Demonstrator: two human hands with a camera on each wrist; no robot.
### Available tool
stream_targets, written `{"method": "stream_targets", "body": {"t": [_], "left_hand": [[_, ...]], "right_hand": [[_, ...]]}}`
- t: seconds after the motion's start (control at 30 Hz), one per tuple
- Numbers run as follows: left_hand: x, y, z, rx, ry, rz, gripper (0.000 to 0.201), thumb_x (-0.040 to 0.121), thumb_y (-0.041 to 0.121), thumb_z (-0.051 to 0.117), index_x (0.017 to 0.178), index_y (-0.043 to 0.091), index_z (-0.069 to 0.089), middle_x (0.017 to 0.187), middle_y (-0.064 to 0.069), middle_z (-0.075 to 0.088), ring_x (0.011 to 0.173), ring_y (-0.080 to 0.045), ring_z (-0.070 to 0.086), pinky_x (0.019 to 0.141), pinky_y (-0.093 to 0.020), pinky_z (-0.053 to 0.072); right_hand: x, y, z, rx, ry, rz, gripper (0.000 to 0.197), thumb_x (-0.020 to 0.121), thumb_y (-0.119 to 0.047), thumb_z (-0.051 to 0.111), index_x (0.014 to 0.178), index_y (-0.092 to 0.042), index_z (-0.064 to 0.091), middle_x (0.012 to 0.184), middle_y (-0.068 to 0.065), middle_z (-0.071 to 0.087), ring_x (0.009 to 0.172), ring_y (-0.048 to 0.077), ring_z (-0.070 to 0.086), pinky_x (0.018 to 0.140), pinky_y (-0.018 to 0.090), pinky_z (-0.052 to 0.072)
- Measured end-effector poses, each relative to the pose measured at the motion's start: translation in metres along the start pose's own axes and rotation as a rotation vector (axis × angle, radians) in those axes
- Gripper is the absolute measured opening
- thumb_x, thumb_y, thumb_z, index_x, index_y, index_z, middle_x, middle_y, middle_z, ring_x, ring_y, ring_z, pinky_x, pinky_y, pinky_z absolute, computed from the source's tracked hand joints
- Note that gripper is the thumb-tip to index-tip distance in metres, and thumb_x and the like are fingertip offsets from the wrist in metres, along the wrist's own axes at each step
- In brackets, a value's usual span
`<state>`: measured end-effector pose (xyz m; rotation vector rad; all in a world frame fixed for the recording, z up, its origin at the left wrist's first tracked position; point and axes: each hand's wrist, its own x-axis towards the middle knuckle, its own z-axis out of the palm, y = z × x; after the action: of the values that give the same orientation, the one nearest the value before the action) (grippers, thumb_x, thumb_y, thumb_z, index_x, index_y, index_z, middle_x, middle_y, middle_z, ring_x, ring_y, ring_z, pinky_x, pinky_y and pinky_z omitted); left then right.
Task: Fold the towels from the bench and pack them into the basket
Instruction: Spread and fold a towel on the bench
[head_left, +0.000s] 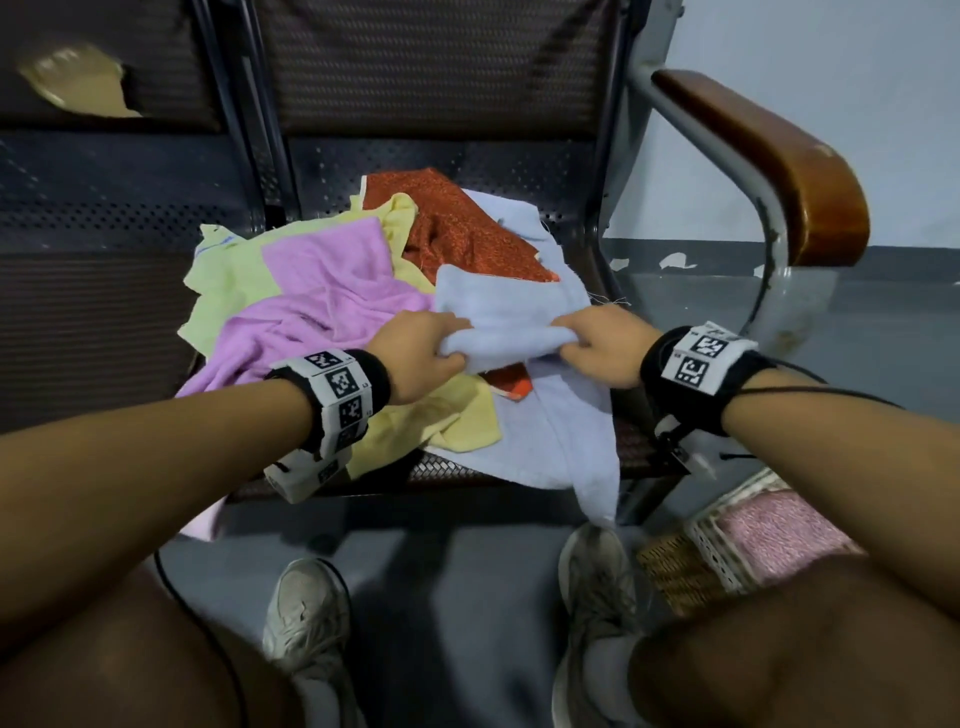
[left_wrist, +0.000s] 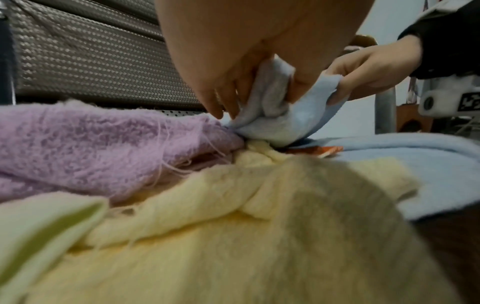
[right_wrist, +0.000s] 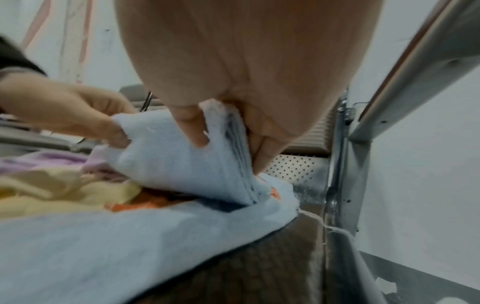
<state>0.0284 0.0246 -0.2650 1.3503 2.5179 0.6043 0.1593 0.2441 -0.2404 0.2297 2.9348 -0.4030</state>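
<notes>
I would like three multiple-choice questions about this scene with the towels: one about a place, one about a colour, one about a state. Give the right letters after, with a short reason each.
1. Where is the basket?
A. on the bench seat
B. on the floor by the person's right foot
C. on the armrest

2. What colour is the towel held by both hands?
A. light blue
B. orange
C. purple

3. What state is that towel in?
A. spread flat
B. folded into layers
C. already in the basket

Answers:
1 B: the head view shows it low on the floor beside the right shoe.
2 A: the left hand and right hand both grip the light blue towel.
3 B: the right wrist view shows stacked layers at its edge, above the pile on the bench.
</notes>
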Motion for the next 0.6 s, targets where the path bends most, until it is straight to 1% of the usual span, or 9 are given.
{"method": "stream_targets", "body": {"t": [0.07, 0.1, 0.17, 0.23, 0.33, 0.4, 0.47, 0.53, 0.6], "left_hand": [[-0.003, 0.008, -0.006, -0.092, 0.049, 0.014, 0.036, 0.079, 0.037, 0.047, 0.095, 0.012, 0.068, 0.086, -0.009, 0.069, 0.088, -0.033, 0.063, 0.072, -0.037, 0.045], [-0.004, 0.011, -0.007, -0.135, 0.066, 0.016, 0.034, 0.077, 0.037, 0.046, 0.086, 0.011, 0.065, 0.078, -0.008, 0.066, 0.081, -0.031, 0.061, 0.068, -0.036, 0.043], [-0.006, 0.018, -0.007, -0.243, 0.051, -0.01, 0.033, 0.076, 0.035, 0.047, 0.085, 0.007, 0.063, 0.078, -0.01, 0.065, 0.08, -0.031, 0.06, 0.068, -0.036, 0.043], [-0.007, 0.025, -0.004, -0.409, 0.001, -0.083, 0.035, 0.077, 0.034, 0.049, 0.091, 0.005, 0.062, 0.086, -0.016, 0.068, 0.084, -0.033, 0.065, 0.075, -0.037, 0.052], [-0.003, 0.027, 0.008, -0.466, -0.009, -0.207, 0.022, 0.087, 0.027, 0.057, 0.101, 0.009, 0.059, 0.098, -0.016, 0.07, 0.088, -0.033, 0.068, 0.075, -0.036, 0.055], [0.002, 0.023, 0.013, -0.428, 0.038, -0.291, 0.018, 0.093, 0.021, 0.056, 0.108, 0.01, 0.057, 0.104, -0.015, 0.068, 0.095, -0.032, 0.066, 0.08, -0.039, 0.055], [0.007, 0.017, 0.014, -0.409, 0.105, -0.341, 0.022, 0.095, 0.024, 0.058, 0.112, 0.01, 0.056, 0.106, -0.011, 0.067, 0.097, -0.031, 0.066, 0.086, -0.042, 0.053], [0.009, 0.013, 0.011, -0.312, 0.201, -0.261, 0.029, 0.092, 0.035, 0.064, 0.111, 0.015, 0.055, 0.104, -0.005, 0.063, 0.092, -0.024, 0.063, 0.081, -0.033, 0.05], [0.01, 0.013, 0.01, -0.235, 0.171, -0.077, 0.046, 0.083, 0.048, 0.072, 0.117, 0.021, 0.055, 0.114, -0.002, 0.058, 0.098, -0.017, 0.059, 0.084, -0.032, 0.048]], "right_hand": [[-0.009, 0.004, -0.012, 0.093, 0.101, 0.011, 0.014, 0.088, -0.016, 0.051, 0.079, -0.011, 0.061, 0.077, 0.009, 0.064, 0.077, 0.031, 0.06, 0.068, 0.034, 0.044], [-0.013, 0.006, -0.017, 0.134, 0.135, 0.012, 0.016, 0.085, -0.02, 0.05, 0.072, -0.011, 0.057, 0.07, 0.007, 0.06, 0.07, 0.028, 0.056, 0.063, 0.034, 0.042], [-0.023, 0.008, -0.023, 0.21, 0.144, 0.038, 0.025, 0.076, -0.029, 0.047, 0.062, -0.009, 0.047, 0.061, 0.008, 0.05, 0.059, 0.021, 0.045, 0.058, 0.036, 0.037], [-0.026, 0.011, -0.022, 0.307, 0.1, 0.099, 0.032, 0.073, -0.034, 0.047, 0.06, -0.005, 0.043, 0.061, 0.008, 0.043, 0.059, 0.018, 0.04, 0.058, 0.035, 0.034], [-0.023, 0.02, -0.012, 0.4, 0.002, 0.172, 0.033, 0.079, -0.032, 0.057, 0.077, 0.001, 0.059, 0.076, 0.013, 0.058, 0.072, 0.022, 0.052, 0.069, 0.038, 0.044], [-0.017, 0.027, 0.0, 0.363, 0.016, 0.208, 0.022, 0.089, -0.026, 0.062, 0.095, -0.005, 0.066, 0.095, 0.013, 0.068, 0.086, 0.025, 0.061, 0.079, 0.038, 0.048], [-0.012, 0.031, 0.008, 0.317, 0.087, 0.224, 0.026, 0.093, -0.029, 0.063, 0.113, -0.012, 0.065, 0.109, 0.007, 0.067, 0.098, 0.024, 0.061, 0.083, 0.031, 0.046], [-0.005, 0.031, 0.014, 0.256, 0.159, 0.23, 0.034, 0.094, -0.033, 0.062, 0.125, -0.017, 0.061, 0.111, 0.006, 0.065, 0.098, 0.022, 0.058, 0.083, 0.028, 0.041], [0.001, 0.03, 0.017, 0.186, 0.182, 0.219, 0.037, 0.094, -0.035, 0.062, 0.127, -0.018, 0.059, 0.106, 0.008, 0.064, 0.098, 0.025, 0.059, 0.082, 0.029, 0.042]]}}
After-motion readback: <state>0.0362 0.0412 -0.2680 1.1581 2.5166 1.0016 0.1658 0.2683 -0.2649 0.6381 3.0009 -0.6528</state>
